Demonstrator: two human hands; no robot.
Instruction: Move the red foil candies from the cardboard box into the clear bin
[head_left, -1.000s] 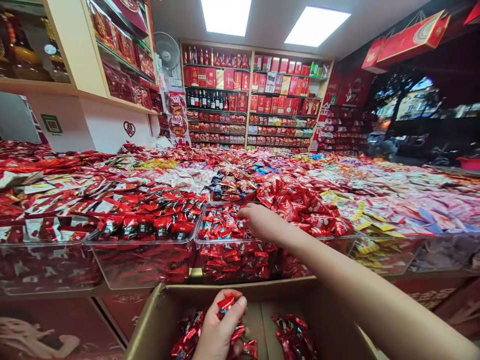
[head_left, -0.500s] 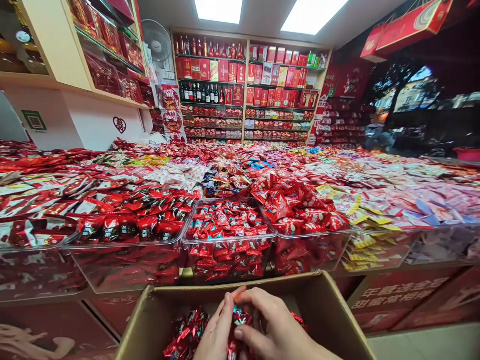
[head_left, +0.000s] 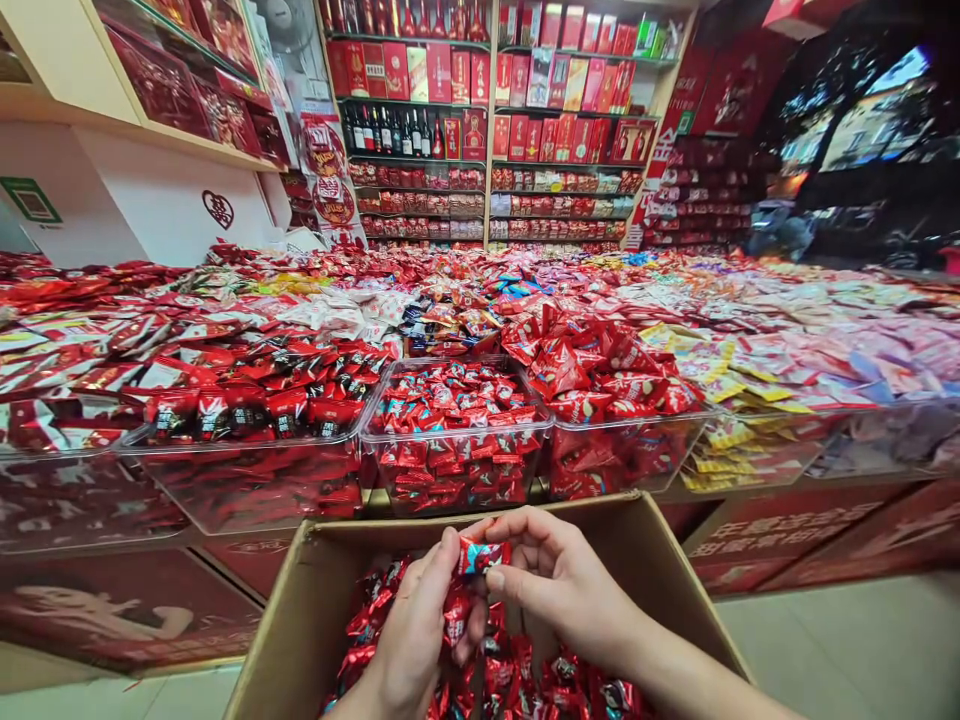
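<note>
Above an opened cardboard box (head_left: 277, 610), both hands hold small candies in shiny red wrappers. My left hand (head_left: 416, 610) is closed around wrapped candies; one red candy (head_left: 456, 612) shows beneath its fingers. Thumb and fingers of my right hand (head_left: 551, 575) pinch the end of a red and blue wrapped candy (head_left: 481, 556), whose other end rests against my left fingertips. Loose candies (head_left: 510, 675) of the same look lie in the box below. Just beyond the box stands a clear plastic bin (head_left: 457, 440) filled with similar red and blue candies.
Neighbouring clear bins hold red-and-black packets (head_left: 247, 415) on the left and larger red packets (head_left: 600, 385) on the right. Yellow packets (head_left: 739, 380) lie farther right. Behind the heaped counter rise shelves (head_left: 491, 120) of bottles and boxes.
My view has tipped downward, showing more of the box's inside. The hands have parted slightly, and the red and blue candy between them now shows plainly.
</note>
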